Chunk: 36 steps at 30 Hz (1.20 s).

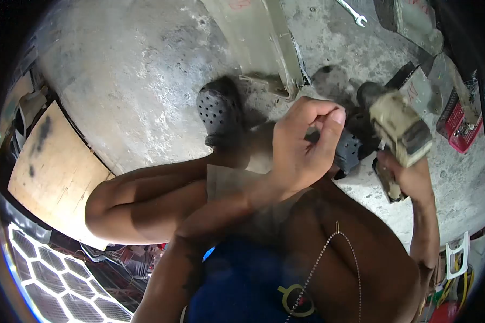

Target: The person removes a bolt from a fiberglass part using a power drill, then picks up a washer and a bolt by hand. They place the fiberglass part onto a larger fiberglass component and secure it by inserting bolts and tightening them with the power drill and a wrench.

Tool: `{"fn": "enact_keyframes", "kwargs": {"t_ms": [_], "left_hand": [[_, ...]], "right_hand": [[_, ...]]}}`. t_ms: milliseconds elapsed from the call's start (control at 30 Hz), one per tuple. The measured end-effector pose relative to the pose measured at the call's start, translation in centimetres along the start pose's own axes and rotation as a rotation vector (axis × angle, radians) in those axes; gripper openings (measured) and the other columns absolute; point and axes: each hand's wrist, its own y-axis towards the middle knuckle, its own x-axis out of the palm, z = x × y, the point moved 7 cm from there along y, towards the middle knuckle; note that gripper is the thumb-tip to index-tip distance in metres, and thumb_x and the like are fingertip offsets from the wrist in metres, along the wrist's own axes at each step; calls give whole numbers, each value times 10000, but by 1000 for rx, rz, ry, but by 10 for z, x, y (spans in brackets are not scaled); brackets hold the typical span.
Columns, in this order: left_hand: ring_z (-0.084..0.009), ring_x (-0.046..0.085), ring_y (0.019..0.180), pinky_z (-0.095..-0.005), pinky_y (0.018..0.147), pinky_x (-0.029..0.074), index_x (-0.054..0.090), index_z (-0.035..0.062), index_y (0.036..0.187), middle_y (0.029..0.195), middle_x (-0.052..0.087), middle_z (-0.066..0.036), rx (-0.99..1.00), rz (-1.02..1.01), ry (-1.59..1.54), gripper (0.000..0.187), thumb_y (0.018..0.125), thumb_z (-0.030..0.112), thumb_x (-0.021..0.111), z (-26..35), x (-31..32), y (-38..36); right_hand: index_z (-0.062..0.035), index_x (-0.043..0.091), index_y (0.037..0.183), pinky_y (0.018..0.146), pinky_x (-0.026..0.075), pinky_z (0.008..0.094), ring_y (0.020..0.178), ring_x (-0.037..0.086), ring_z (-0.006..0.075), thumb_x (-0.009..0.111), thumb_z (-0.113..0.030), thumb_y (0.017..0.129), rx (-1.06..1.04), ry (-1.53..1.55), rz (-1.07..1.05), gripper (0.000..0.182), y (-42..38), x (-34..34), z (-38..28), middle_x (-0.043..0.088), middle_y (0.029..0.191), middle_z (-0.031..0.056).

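Note:
Near the middle of the view, my left hand [305, 148] is raised over my legs. Its thumb and fingertips are pinched together; whatever may be between them is too small to make out. On the right side, my right hand [410, 178] wraps around the handle of a cordless drill [401, 126] with a worn tan-and-black body. The drill's dark nose points up and left, and its base hangs below the hand. A grey-green bent sheet metal part [258, 40] lies on the floor ahead of my left hand.
A wrench [355, 13] lies on the concrete floor at the top. More metal parts [415, 24] and a red basket [463, 129] with small pieces are at the right. A plywood board [59, 172] stands at the left. My feet wear dark clogs [219, 113].

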Motion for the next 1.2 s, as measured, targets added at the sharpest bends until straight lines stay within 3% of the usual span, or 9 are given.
{"fn": "enact_keyframes", "kwargs": {"t_ms": [33, 67, 133, 167, 433, 567, 633, 1067, 1200], "left_hand": [[-50, 554, 783, -192, 676, 460, 599, -15, 1060, 920, 641, -23, 168, 104, 97, 141, 955, 69, 641, 13, -10, 5], [-51, 554, 781, -195, 680, 463, 599, -9, 1061, 913, 636, -22, 326, 205, 193, 135, 958, 69, 637, 30, -18, 7], [-90, 559, 781, -220, 697, 480, 580, -41, 1125, 929, 615, -48, 282, 360, 211, 263, 933, 112, 675, 28, -46, 29], [-110, 582, 795, -228, 692, 492, 570, -55, 1162, 964, 618, -78, 330, 384, 415, 332, 909, 117, 696, 35, -53, 43], [-294, 632, 947, -359, 778, 551, 670, -22, 1118, 1046, 599, -198, 116, 323, 458, 333, 811, 102, 708, 16, -63, 72], [-289, 641, 914, -353, 773, 552, 663, -29, 1123, 1015, 612, -192, 112, 346, 431, 346, 802, 87, 715, 10, -66, 72], [-177, 685, 837, -263, 679, 553, 654, -66, 1164, 1071, 609, -136, 183, 303, 474, 355, 849, 85, 720, 12, -65, 71], [-178, 684, 853, -270, 692, 569, 621, -83, 1206, 1066, 599, -145, 259, 314, 482, 394, 858, 75, 716, 7, -66, 69], [-183, 683, 851, -265, 675, 556, 625, -81, 1210, 1045, 612, -150, 301, 308, 610, 411, 850, 88, 731, 17, -62, 68]], "right_hand": [[-9, 592, 1268, 1087, 363, 364, 1260, 515, 251, 753, -83, 809, -17, -98, -120, 492, -1, 6, -11, 576, 1316, 155], [-26, 623, 1237, 920, 483, 329, 1012, 629, 206, 762, -78, 803, -123, -9, -42, 459, -2, 8, -13, 653, 1154, 117], [-40, 658, 1186, 666, 500, 280, 682, 598, 131, 748, -41, 795, 241, 210, -157, 401, 9, 14, -16, 681, 945, 64], [-40, 676, 1146, 496, 388, 239, 502, 453, 62, 725, -47, 799, 141, 397, -218, 350, 21, 22, -33, 641, 769, 17], [47, 572, 1205, 468, 335, 242, 480, 385, 81, 562, -105, 794, 197, 909, -631, 439, 86, 53, -75, 429, 618, -25], [43, 582, 1195, 451, 332, 244, 478, 388, 79, 570, -103, 763, 198, 840, -627, 456, 92, 53, -73, 431, 622, -23], [41, 589, 1176, 446, 327, 243, 465, 380, 77, 576, -122, 740, 184, 779, -587, 465, 95, 51, -76, 425, 613, -23], [29, 493, 1125, 387, 276, 260, 393, 337, 92, 566, -113, 660, 340, 763, -603, 492, 104, 60, -64, 379, 547, -8], [-13, 499, 940, 380, 294, 266, 407, 357, 100, 568, -111, 640, 358, 759, -621, 322, 109, 57, -58, 393, 554, 0]]}}
